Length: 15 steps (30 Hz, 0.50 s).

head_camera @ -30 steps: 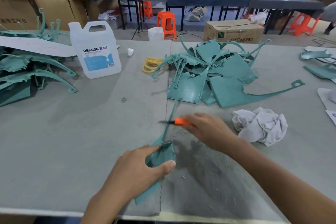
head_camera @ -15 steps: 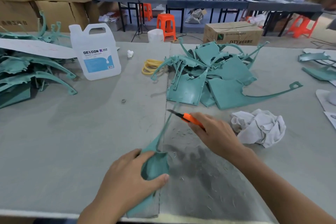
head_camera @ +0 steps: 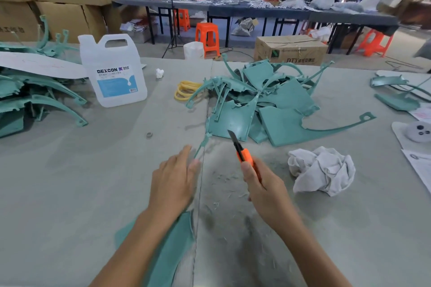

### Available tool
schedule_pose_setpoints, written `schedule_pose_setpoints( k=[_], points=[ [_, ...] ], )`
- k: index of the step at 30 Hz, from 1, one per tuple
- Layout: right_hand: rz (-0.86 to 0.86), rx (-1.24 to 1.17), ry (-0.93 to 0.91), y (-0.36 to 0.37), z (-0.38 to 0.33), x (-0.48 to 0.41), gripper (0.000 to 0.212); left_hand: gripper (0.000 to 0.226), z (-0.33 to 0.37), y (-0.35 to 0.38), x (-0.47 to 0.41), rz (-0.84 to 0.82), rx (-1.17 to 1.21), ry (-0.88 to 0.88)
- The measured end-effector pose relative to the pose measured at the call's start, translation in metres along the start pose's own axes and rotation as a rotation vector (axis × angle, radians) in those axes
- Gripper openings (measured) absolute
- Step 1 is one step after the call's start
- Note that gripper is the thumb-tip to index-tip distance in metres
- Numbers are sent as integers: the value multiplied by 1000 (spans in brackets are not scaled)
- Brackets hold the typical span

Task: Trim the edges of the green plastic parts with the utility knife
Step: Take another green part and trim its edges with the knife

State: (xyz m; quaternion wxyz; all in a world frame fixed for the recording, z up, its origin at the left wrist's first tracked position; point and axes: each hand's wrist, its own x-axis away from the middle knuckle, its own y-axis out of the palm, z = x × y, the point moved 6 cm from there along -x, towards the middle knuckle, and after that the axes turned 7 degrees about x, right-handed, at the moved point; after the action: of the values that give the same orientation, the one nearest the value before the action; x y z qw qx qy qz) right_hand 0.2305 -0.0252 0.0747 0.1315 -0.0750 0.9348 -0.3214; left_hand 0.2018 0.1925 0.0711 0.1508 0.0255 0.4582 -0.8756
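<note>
A: Head view. Where's the part being worked on?
B: The green plastic part lies flat on the tabletop, near edge, centre. Its wide panel end runs under the left forearm. Its thin arm sticks out past the fingertips toward the middle pile.
A: Left hand?
B: The left hand is palm down on it, fingers straight, pressing rather than gripping.
A: Right?
B: The right hand is curled round the orange handle of the utility knife. Blade is out, pointing up and away, just right of the thin arm and clear of it.
A: Rest?
B: A pile of green parts sits behind the knife, with a second pile far left. White jug beside that one. Yellow rubber bands mid-table. Crumpled white rag right of the knife hand. Shavings between the hands.
</note>
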Motion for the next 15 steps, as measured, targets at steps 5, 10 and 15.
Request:
schedule_pose_setpoints(
  k=[5, 10, 15],
  points=[
    [-57, -93, 35, 17, 13, -8, 20, 32, -1, 25, -26, -94, -117, 29],
    [-66, -135, -23, 31, 17, -24, 25, 28, -6, 35, -37, -154, -195, 23],
    [-105, -193, 13, 33, 22, -28, 26, 30, -9, 36, -39, -152, -166, 27]
  ],
)
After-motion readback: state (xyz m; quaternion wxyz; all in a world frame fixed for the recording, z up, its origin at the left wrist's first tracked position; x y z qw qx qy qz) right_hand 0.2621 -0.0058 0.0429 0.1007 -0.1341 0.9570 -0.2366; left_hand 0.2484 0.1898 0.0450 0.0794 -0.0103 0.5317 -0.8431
